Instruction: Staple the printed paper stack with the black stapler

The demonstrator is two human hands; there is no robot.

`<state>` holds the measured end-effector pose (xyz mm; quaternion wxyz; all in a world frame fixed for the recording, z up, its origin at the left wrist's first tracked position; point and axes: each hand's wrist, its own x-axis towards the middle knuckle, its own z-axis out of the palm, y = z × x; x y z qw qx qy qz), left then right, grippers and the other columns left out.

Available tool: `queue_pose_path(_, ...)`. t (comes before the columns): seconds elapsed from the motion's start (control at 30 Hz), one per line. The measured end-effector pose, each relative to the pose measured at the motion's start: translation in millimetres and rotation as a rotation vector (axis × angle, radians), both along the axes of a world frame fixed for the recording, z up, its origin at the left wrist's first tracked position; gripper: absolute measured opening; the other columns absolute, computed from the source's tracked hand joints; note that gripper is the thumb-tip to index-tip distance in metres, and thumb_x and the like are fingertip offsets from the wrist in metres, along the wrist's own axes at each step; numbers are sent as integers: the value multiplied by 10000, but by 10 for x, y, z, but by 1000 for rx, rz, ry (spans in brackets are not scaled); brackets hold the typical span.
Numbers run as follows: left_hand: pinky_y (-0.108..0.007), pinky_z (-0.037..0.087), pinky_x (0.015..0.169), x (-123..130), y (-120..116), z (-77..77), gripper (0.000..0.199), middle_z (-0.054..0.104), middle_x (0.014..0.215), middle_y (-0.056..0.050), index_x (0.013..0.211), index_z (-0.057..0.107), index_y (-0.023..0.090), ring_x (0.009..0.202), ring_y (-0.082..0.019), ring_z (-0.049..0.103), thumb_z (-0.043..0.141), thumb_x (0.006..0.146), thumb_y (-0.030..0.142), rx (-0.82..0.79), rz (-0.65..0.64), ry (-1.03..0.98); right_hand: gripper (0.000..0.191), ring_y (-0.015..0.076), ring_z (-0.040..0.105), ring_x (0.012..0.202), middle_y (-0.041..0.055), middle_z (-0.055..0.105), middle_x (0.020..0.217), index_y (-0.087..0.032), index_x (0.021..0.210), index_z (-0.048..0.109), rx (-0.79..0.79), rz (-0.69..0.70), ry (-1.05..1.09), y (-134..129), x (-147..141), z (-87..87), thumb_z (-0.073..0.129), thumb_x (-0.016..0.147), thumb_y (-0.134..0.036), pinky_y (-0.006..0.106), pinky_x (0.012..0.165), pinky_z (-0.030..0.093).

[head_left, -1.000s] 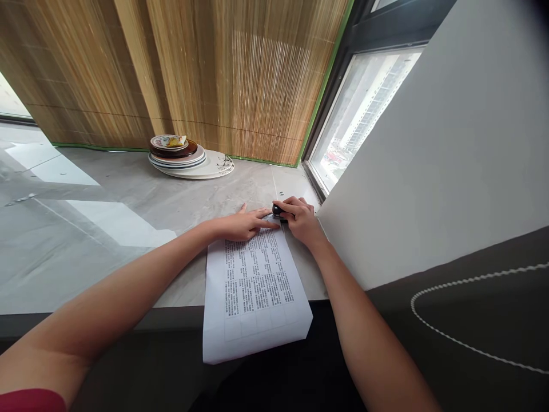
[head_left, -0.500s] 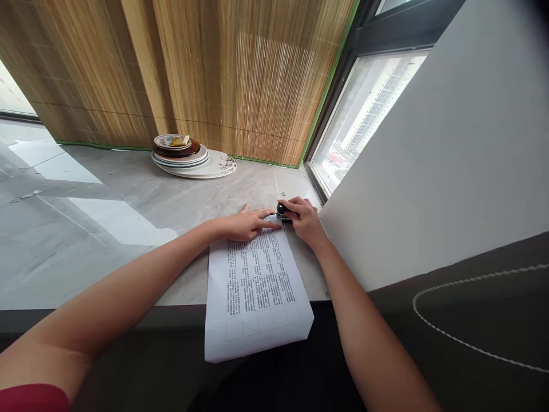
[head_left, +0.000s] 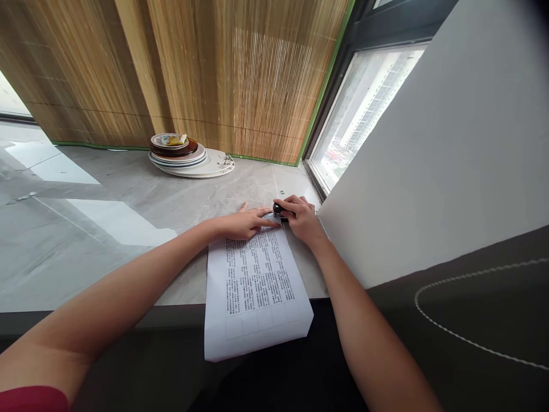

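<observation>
The printed sheet (head_left: 259, 280), likely light and floppy, overhangs the near edge of the ledge (head_left: 189, 200); the left hand (head_left: 242, 225) spreads fingers over its far end, best pinned flat. The right hand (head_left: 303, 220) grips a black tool (head_left: 278, 208), probably stiff, near the ledge's right side.

This looks like a home: beyond the fingers (head_left: 270, 223), a bamboo blind (head_left: 193, 74) hangs behind stacked plates (head_left: 178, 160) on a marble-look window ledge (head_left: 128, 191); ahead-right of the fingers, a window (head_left: 358, 111) shows a multi-storey building (head_left: 376, 102).

Tan slatted blind (head_left: 193, 74) beside bright window (head_left: 358, 111)
</observation>
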<state>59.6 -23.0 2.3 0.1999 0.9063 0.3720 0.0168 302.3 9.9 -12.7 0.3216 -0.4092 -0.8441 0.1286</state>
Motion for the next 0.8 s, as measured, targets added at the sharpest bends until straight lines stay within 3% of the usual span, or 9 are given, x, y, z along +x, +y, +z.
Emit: queue_pose_path(0.8,-759,-74,1231,-5,10,-4,706,129,1777,77,1563,442,496,1640,-309,127,432,968,117,-6,0,-8,453,315,572,1074,43,738,1153,-457,1321,724,-4,-18,-13,20,-8,-7,515,1006,-209,559,1012,358)
